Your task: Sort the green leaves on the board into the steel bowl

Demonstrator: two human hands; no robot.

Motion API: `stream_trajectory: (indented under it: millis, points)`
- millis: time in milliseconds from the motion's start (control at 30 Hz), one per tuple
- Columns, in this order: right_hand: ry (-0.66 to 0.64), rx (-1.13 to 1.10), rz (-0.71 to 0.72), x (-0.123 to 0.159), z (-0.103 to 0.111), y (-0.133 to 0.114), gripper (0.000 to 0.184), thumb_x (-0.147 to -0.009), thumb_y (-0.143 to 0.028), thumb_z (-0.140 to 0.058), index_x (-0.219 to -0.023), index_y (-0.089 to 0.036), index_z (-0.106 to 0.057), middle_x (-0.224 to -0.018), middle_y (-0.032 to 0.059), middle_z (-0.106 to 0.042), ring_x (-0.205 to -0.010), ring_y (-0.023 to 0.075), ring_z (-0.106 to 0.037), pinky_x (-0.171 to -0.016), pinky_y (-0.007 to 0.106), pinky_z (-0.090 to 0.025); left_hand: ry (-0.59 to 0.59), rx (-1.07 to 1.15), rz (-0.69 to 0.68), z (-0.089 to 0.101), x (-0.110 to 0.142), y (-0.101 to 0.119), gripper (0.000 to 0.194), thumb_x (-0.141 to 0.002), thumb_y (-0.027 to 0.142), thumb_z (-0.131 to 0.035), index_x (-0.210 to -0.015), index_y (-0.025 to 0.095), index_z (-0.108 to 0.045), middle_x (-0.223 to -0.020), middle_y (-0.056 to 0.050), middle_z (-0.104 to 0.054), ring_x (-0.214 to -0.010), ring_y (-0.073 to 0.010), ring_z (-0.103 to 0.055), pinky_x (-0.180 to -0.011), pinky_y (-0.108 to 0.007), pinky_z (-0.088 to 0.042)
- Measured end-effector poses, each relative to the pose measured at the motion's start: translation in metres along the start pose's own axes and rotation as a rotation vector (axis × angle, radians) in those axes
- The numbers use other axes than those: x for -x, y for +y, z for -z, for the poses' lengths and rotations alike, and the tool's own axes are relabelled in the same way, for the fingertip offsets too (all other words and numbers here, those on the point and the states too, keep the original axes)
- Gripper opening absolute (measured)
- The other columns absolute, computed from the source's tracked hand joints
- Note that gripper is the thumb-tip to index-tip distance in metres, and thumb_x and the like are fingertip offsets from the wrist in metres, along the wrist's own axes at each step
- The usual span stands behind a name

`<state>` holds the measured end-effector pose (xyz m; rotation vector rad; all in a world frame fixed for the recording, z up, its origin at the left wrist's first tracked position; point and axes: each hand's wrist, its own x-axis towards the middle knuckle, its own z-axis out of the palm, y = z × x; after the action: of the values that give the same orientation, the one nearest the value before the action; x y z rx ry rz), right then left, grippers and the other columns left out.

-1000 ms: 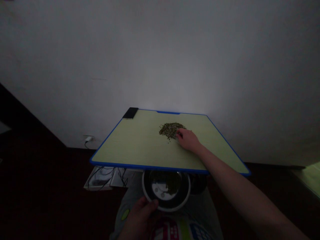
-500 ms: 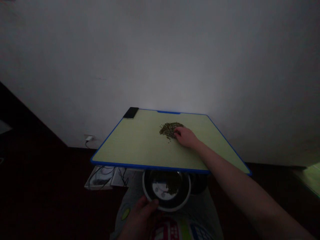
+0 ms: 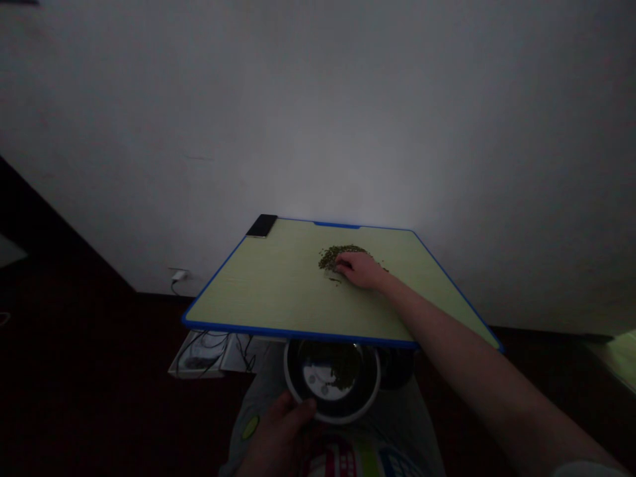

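Wall socket: low on the wall at far left, white plug in place, a dark cable hanging from it.

White tray: on the floor below the surface's left side, with dark cables lying across it.

Surface: pale green board with a blue edge, its near edge just above the person's lap.

Phone: dark, lying flat at the far left corner of the surface.

Left hand: below the near edge of the surface; its fingers curl narrowly around the bowl's near rim, holding it.

Metal bowl: white-rimmed, shiny inside, tucked under the near edge of the surface, with a patch of the same beans inside.

Small green beans: a low pile near the middle of the surface, closer to the far edge, with a few strays around it.

Right hand: resting on the near right side of the pile, palm down.

Fingers: curled narrowly into the pile; whether they hold any beans cannot be told.

Risks: pressure from the right hand could scatter beans toward the blue edge and onto the dark floor. A bowl held by one rim could tip and spill its beans. Dim light could hide strays.
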<state>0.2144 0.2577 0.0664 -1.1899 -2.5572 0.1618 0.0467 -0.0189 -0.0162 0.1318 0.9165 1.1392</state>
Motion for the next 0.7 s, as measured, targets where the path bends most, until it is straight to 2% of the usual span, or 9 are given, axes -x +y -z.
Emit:
stream_trajectory:
  millis: [167, 400, 700]
  points:
    - [-0.049, -0.044, 0.09, 0.003, -0.002, -0.004, 0.025, -0.088, -0.022, -0.055, -0.108, -0.019, -0.069, -0.094, 0.0061, -0.071, -0.083, 0.0166, -0.061, -0.077, 0.027, -0.04, 0.007, 0.031, -0.008, 0.003, -0.003, -0.002, 0.029, -0.058, 0.018, -0.084, -0.083, 0.016, -0.069, -0.099, -0.014, -0.078, -0.104, -0.0349, -0.069, -0.088, -0.043, -0.055]
    - [-0.081, -0.083, 0.18, 0.019, -0.003, -0.027, 0.024, -0.088, -0.022, -0.055, -0.105, -0.016, -0.07, -0.088, 0.0073, -0.071, -0.079, 0.0166, -0.061, -0.074, 0.027, -0.04, -0.009, 0.014, -0.003, 0.001, -0.001, 0.0, 0.032, -0.058, 0.02, -0.083, -0.086, 0.016, -0.069, -0.094, -0.014, -0.079, -0.102, -0.0361, -0.07, -0.086, -0.046, -0.055]
    - [-0.162, -0.186, 0.14, 0.056, -0.002, -0.054, 0.023, -0.086, -0.022, -0.057, -0.101, -0.016, -0.072, -0.081, 0.0056, -0.07, -0.071, 0.0146, -0.057, -0.068, 0.025, -0.037, -0.012, 0.021, -0.04, -0.001, -0.001, 0.0, 0.026, -0.059, 0.019, -0.083, -0.082, 0.015, -0.071, -0.089, -0.013, -0.08, -0.105, -0.034, -0.069, -0.091, -0.042, -0.054]
